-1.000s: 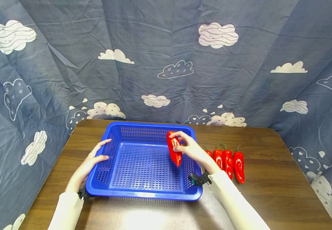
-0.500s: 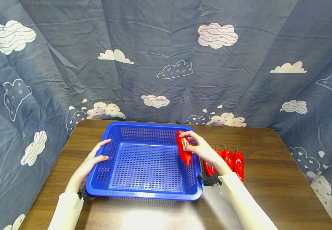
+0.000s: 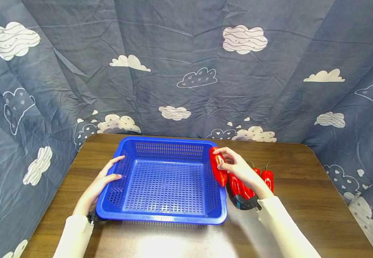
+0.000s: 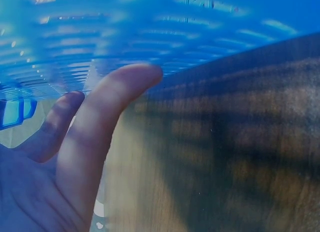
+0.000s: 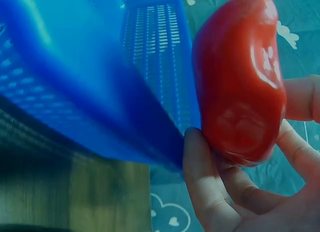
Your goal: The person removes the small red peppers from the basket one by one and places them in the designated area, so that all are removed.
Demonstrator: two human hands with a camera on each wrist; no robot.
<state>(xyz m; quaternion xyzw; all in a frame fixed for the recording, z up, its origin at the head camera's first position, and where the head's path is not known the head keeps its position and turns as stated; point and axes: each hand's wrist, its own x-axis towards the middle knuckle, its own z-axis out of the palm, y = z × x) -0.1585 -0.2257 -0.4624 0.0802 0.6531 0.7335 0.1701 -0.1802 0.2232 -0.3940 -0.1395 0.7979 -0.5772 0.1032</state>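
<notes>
A blue plastic basket (image 3: 160, 217) with slotted walls and floor stands on the table; nothing lies inside it. My left hand (image 3: 97, 186) grips its left rim, two digits over the edge and other fingers beneath in the left wrist view. In my right hand (image 3: 239, 171) is a glossy red chili pepper (image 3: 218, 166), pinched between thumb and fingers above the basket's right rim. The right wrist view shows this pepper (image 5: 240, 82) close up, beside the basket wall (image 5: 155, 52). More red chili peppers (image 3: 268, 178) with green stems lie right of the basket, partly hidden by the right hand and wrist.
The wooden table (image 3: 306, 200) extends to the right and in front of the basket. Behind it hangs a dark blue curtain (image 3: 160, 86) with white clouds. Black wrist straps (image 3: 246, 203) sit below the sleeves.
My right hand has carried the chili pepper rightward, from over the basket's inside to its right rim, covering more of the peppers on the table. The left hand and basket stay put.
</notes>
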